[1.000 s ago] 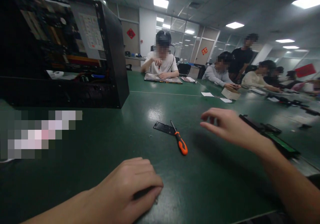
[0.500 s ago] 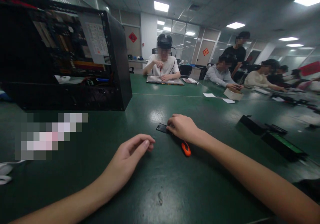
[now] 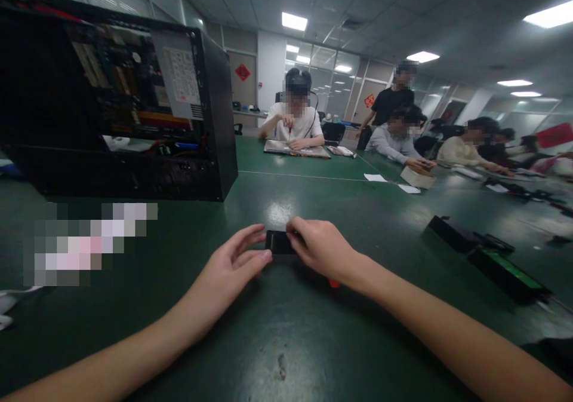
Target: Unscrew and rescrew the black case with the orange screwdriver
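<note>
A small flat black rectangular piece (image 3: 280, 242), like a panel or cover, is between my hands over the green table (image 3: 250, 330). My right hand (image 3: 320, 241) pinches its right end with thumb and fingers. At its left end is my left hand (image 3: 239, 255), thumb and fingers parted around the edge; whether they touch it I cannot tell. Below my right wrist shows the tip of an orange tool handle (image 3: 333, 283), the rest hidden by the hand.
An opened black computer case (image 3: 215, 115) stands at the left. Black parts, one with a green board (image 3: 510, 266), lie at the right. Across the table a person in white (image 3: 293, 121) works over a flat panel (image 3: 295, 149). A small box (image 3: 418, 176) sits farther right.
My right hand has lifted the black piece from the table and drawn it slightly nearer. My left hand has opened and come up to its left end. The view has shifted slightly.
</note>
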